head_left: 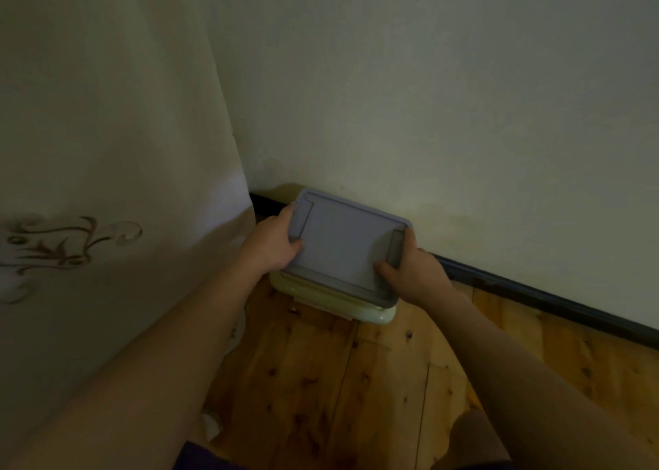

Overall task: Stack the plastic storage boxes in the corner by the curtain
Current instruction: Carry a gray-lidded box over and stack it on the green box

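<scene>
A grey box (344,246) with a flat lid sits over a pale green box (371,311) on the wooden floor (356,380), tucked into the corner where the wall (428,113) meets the curtain (107,148). Whether the grey box rests fully on the green one or is held just above it cannot be told — only the green box's near edge and one rounded corner show beneath it.

The left hand (272,243) grasps the grey box at its left end, thumb laid across the lid near the latch, the other fingers wrapped down the side out of sight. The right hand (415,273) grips the right end the same way — thumb on top of the lid at the near right corner, fingers curled around the edge by the darker latch. Both forearms reach in from the bottom of the view.

The boxes lie close to the dark skirting board (535,295) that runs along the foot of the wall, their far edge near it. The curtain hangs just to the left of the boxes, close beside the left hand, and carries a brown scroll pattern (60,245) on its left part. The room is dim, and fine detail on the lid is hard to make out.
</scene>
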{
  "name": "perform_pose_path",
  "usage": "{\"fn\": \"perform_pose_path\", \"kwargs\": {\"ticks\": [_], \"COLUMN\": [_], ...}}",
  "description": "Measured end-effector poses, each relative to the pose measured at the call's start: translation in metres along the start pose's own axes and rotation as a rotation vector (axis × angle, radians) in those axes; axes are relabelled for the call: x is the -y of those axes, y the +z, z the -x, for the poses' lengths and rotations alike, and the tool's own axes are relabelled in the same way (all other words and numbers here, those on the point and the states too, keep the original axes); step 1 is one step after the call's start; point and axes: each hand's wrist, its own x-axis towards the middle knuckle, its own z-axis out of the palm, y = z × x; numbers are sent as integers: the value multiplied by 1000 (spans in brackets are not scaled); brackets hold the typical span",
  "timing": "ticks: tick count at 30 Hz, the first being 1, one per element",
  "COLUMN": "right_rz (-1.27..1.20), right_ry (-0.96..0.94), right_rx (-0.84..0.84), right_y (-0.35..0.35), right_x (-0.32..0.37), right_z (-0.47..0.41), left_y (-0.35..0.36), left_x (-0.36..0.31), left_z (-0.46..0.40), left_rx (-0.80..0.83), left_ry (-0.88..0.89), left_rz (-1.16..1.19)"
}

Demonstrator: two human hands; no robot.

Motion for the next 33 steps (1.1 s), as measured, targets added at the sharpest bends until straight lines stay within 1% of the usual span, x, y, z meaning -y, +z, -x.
{"fn": "perform_pose_path", "kwargs": {"ticks": [10, 16, 21, 27, 33], "right_rz": [29, 89, 126, 152, 142], "right_ry": [3, -6, -15, -2, -55], "right_rx": [13, 31, 31, -81, -206], "right_y": [2, 1, -3, -20, -71], "right_x": [-1, -1, -2, 6, 23], "right_z": [5, 6, 7, 12, 30], "left_y": [4, 2, -3, -14, -48], "left_x": [-1, -2, -1, -8, -45], "left_z": [-1, 5, 10, 13, 33], "left_rx": [29, 53, 69, -83, -254], "left_ry": [-11, -6, -14, -55, -59], "left_rz": [-36, -53, -28, -21, 39]}}
